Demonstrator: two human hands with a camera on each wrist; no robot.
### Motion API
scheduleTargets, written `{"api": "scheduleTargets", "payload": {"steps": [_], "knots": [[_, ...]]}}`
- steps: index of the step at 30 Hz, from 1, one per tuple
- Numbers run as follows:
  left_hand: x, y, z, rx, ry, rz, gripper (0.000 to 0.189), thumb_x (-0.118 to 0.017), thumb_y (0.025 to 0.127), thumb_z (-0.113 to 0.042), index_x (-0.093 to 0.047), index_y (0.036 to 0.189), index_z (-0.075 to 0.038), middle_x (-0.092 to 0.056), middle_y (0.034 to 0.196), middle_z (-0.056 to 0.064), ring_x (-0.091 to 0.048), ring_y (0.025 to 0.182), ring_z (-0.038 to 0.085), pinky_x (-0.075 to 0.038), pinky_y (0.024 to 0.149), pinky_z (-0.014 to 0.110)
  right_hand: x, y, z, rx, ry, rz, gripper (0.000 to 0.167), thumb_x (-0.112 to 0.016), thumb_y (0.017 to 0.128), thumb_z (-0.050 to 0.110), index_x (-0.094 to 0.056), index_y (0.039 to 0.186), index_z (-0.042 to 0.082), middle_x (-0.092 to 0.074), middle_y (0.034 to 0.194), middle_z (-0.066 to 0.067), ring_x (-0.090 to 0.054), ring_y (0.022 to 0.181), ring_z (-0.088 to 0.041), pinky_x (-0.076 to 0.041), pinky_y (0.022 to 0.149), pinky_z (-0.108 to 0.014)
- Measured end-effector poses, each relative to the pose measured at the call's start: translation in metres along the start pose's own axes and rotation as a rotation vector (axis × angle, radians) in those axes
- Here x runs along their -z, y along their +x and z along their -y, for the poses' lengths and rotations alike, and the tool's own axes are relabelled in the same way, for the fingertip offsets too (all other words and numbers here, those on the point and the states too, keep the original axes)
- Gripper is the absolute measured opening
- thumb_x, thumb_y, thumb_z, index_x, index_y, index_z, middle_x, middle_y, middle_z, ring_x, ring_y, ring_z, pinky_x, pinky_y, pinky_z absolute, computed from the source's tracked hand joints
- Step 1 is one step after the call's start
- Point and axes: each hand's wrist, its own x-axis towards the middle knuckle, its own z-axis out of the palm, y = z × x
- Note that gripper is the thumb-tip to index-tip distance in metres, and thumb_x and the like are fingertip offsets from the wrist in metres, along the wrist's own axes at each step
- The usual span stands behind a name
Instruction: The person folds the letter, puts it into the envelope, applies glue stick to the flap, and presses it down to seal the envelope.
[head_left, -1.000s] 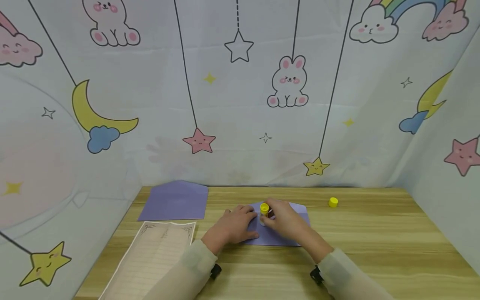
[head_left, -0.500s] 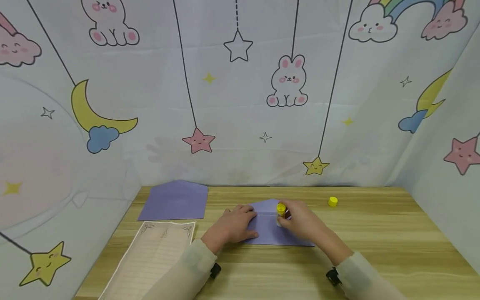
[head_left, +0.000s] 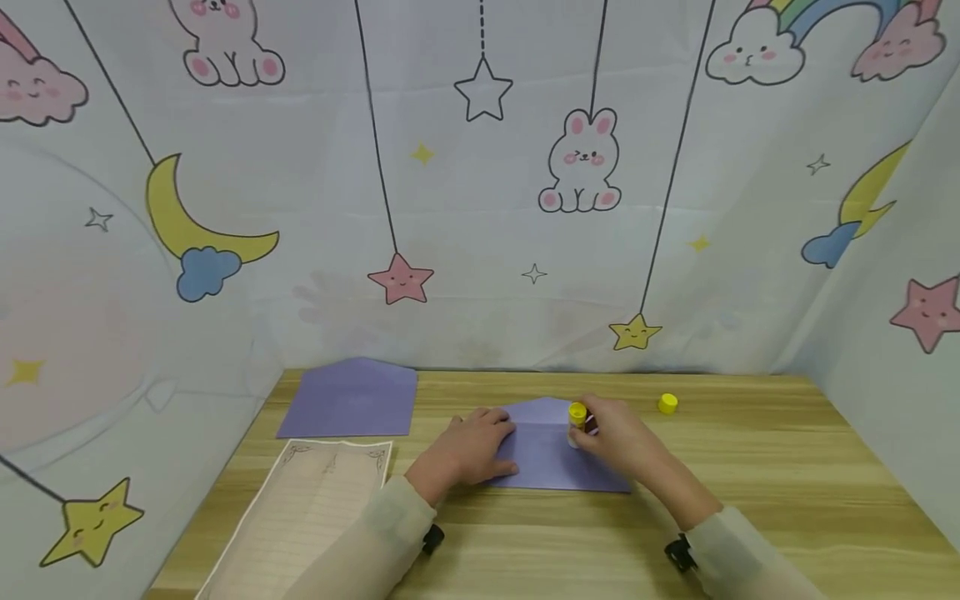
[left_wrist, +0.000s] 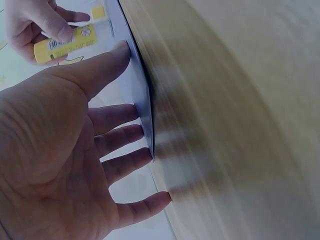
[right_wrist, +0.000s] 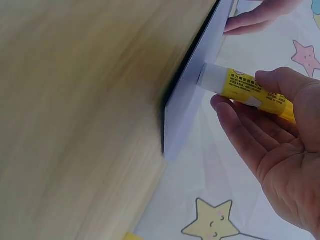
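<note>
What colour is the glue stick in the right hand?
The glue stick is yellow with a whitish end, clearest in the right wrist view.

both envelopes [head_left: 536, 458] are purple, the glue stick [right_wrist: 257, 92] yellow and whitish, the table [head_left: 765, 475] light brown wood-grained.

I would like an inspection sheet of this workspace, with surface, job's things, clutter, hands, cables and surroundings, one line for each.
Surface: wood-grain table.
Job's things: glue stick, its end against the nearer purple envelope.
Clutter: loose yellow cap at right; farther purple envelope and lined sheet at left.
Hands: left hand rests on the nearer purple envelope, fingers spread; right hand grips the glue stick.
Cables: nothing seen.
Surroundings: pale curtain with cartoon prints, behind and at both sides.
</note>
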Motion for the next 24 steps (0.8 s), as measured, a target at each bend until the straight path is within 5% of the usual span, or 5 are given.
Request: {"api": "scheduleTargets", "payload": {"steps": [15, 24], "knots": [[-0.001, 0.004, 0.001, 0.004, 0.025, 0.016, 0.070, -0.069, 0.099, -0.058, -0.056, 0.155, -0.017, -0.046, 0.161, 0.002, -0.041, 0.149, 0.025, -0.045, 0.110, 0.063, -0.034, 0.026, 0.038, 0.125, 0.089, 0.051, 0.016, -0.077, 0.097, 0.004, -0.063, 0.103, 0.010, -0.066, 0.095, 0.000, -0.073, 0.094, -0.023, -0.061, 0.077, -0.033], [0.000, 0.003, -0.001, 0.011, 0.018, 0.018, 0.071, -0.070, 0.099, -0.058, -0.055, 0.155, -0.018, -0.046, 0.161, 0.002, -0.041, 0.149, 0.025, -0.044, 0.111, 0.064, -0.032, 0.024, 0.041, 0.121, 0.052, 0.061, 0.017, -0.078, 0.096, 0.005, -0.064, 0.104, 0.010, -0.065, 0.091, 0.004, -0.070, 0.089, -0.015, -0.060, 0.076, -0.031]]}}
